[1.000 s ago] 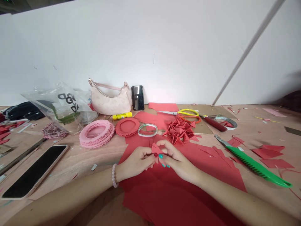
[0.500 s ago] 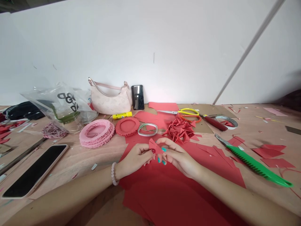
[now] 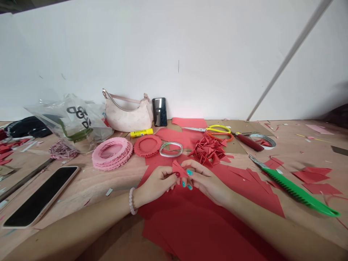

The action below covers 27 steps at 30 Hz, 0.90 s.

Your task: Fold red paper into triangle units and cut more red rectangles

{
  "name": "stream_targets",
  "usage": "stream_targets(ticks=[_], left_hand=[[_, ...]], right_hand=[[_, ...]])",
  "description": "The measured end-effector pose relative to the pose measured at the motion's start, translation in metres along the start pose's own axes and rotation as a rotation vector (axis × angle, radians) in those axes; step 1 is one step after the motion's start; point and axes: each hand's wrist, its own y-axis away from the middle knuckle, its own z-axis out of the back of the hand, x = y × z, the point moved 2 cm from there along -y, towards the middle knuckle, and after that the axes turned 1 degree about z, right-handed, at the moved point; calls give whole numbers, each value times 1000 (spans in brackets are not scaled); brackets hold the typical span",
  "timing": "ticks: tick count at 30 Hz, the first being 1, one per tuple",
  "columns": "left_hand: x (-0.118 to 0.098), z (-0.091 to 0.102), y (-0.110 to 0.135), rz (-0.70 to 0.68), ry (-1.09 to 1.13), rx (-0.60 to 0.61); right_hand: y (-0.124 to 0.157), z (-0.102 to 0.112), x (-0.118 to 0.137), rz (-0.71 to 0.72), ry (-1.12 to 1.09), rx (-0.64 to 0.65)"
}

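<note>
Holding a small red piece (image 3: 178, 169) between both hands, you have it just above the red sheets (image 3: 195, 228), near the middle of the worktop (image 3: 95, 181); the piece is folded paper, tilted, one corner pointing up and to the left; your left hand (image 3: 156, 185) has a narrow grip on it, the red-nailed thumb pressed to its near side, the other fingers curled beneath; your right hand (image 3: 210, 185) meets its right end, that grip narrow too, the teal-nailed thumb at the edge and the index finger arched behind; a beaded bracelet (image 3: 132, 201) circles your left wrist; just beyond your right hand lies a pile (image 3: 208, 150) of pointed red folds, with the scissors (image 3: 219, 128) behind it; beyond your left hand, from left to right, lie stacked pink rings (image 3: 123, 161), a red ring (image 3: 136, 146) and an oval band (image 3: 170, 155); a glue stick (image 3: 141, 133) lies behind the red ring, in front of the handbag (image 3: 129, 117); a black phone (image 3: 160, 112) leans against the wall (image 3: 168, 47) beside the handbag; a pink-edged phone (image 3: 40, 197) lies flat, well to your left; a green tool (image 3: 296, 192) lies slanted on your right
</note>
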Motion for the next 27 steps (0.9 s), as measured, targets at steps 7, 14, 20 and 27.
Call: stream_targets(ticks=[7,14,20,27], left_hand=[[1,-1,1,0,-11,0],[-2,-3,2,35,-34,-29],[0,-3,1,25,28,-15],[-1,-5,6,-1,-150,-68]], right_hand=[[-1,3,-1,14,193,-34],[2,-1,-4,105,510,-113],[7,-4,2,242,796,-288],[13,-12,7,386,964,-378]])
